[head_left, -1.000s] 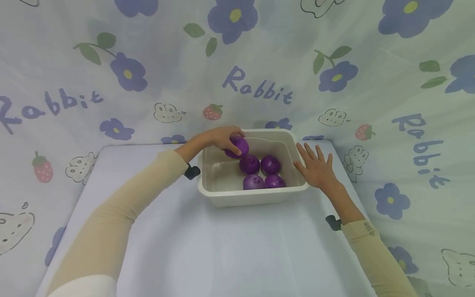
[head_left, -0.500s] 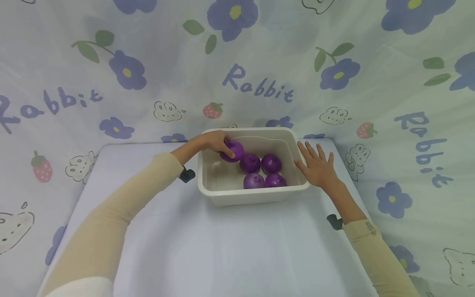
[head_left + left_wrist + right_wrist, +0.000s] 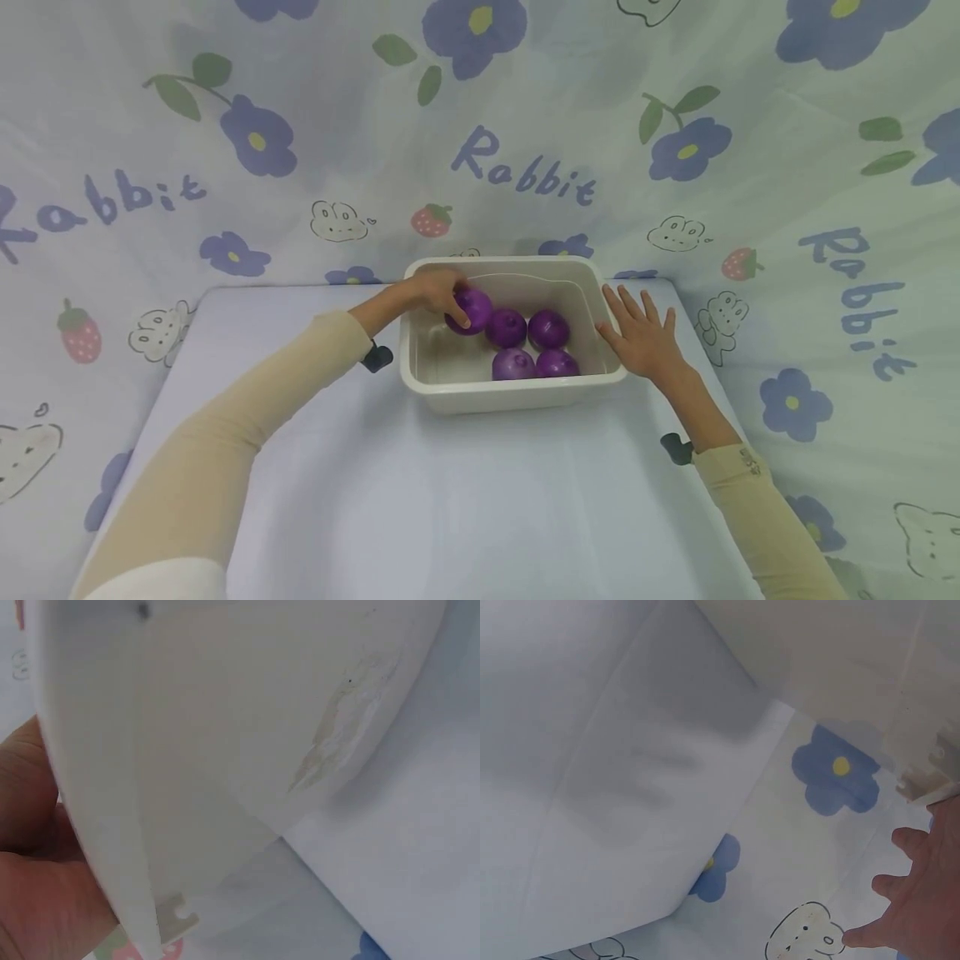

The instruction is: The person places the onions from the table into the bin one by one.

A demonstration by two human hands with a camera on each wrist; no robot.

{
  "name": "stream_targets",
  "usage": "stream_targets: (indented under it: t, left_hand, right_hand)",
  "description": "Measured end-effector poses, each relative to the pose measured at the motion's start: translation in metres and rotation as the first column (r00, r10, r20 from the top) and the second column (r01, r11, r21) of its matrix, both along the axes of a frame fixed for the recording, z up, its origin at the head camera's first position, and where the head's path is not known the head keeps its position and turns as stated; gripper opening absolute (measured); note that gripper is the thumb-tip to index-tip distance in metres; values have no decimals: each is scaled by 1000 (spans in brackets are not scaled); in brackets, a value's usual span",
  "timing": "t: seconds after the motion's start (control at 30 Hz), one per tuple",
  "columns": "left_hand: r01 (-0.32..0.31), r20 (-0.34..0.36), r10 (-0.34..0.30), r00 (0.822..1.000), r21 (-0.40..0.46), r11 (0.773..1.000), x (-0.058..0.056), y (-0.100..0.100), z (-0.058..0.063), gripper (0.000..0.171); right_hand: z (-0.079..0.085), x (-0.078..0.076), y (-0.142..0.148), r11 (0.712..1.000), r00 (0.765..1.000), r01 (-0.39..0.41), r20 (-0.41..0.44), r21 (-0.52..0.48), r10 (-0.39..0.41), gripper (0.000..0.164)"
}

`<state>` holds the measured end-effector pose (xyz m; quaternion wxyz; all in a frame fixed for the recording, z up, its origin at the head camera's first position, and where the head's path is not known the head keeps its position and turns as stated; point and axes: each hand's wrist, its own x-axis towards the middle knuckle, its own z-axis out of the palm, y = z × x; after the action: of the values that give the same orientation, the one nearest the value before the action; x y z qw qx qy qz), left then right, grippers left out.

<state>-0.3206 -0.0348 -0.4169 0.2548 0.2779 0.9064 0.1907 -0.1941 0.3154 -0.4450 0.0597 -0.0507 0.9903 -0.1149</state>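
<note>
A white plastic box stands at the back of the table. Reaching over its left rim, my left hand grips a purple onion inside the box. Several more purple onions sit in the middle and right part of the box, one of them paler. My right hand, fingers spread, rests at the box's right rim. In the left wrist view the box's outer wall hides the held onion, and only part of the left hand shows.
The table has a white cover. Behind it and on both sides hangs a cloth printed with flowers, rabbits and strawberries. The box stands close to this cloth at the table's back edge.
My left hand has moved slightly left and down into the box with the onion. The right hand stays at the right rim, and the other onions keep their places.
</note>
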Motion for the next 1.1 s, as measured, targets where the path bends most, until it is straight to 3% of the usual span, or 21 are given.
stream_targets:
  t: [0.2, 0.77, 1.1]
  left_hand:
    - [-5, 17, 5, 1000, 7, 1000, 4, 2, 1, 73]
    - [-29, -18, 28, 999, -32, 999, 4, 3, -9, 72]
    - [-53, -16, 53, 998, -45, 998, 11, 4, -10, 69]
  right_hand:
    - [1, 0, 0, 1000, 1000, -3, 10, 8, 3, 72]
    - [-1, -1, -1, 1000, 1000, 1, 1, 5, -1, 72]
    - [-3, 0, 1, 1000, 1000, -3, -5, 14, 3, 72]
